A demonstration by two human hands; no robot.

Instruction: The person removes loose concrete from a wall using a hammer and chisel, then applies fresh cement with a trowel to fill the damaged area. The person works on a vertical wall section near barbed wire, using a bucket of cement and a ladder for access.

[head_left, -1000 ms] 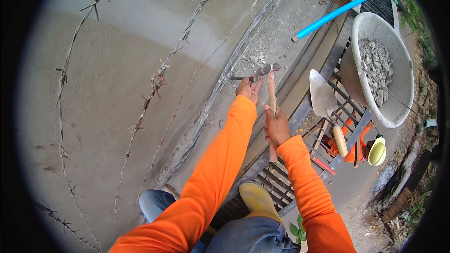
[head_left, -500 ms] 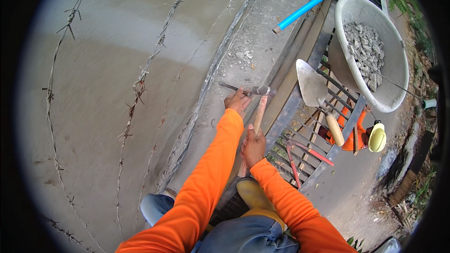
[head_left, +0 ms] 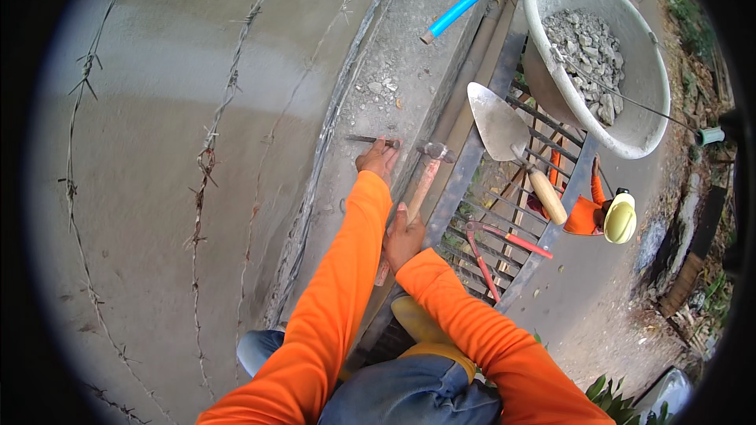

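My left hand (head_left: 377,160) grips a dark steel chisel (head_left: 361,138) that lies sideways over the gritty concrete ledge (head_left: 402,27), its head pointing right. My right hand (head_left: 403,238) is closed round the wooden handle of a hammer (head_left: 426,181); the steel hammer head sits just right of the chisel's head. Small grey chips (head_left: 382,86) lie on the ledge beyond my hands. A trowel (head_left: 496,126) with a wooden grip rests to the right on a metal grating (head_left: 543,134).
A tub of rubble (head_left: 654,86) stands upper right, near a blue pipe (head_left: 472,0). Red-handled cutters (head_left: 516,240) lie on the bars. A person in a yellow helmet (head_left: 618,216) is below the grating. Barbed wire (head_left: 209,157) runs along the left wall.
My hands, chisel and hammer have moved along the ledge toward my body. The view has shifted, so the surroundings sit further left and higher. The cutters have come fully into sight.
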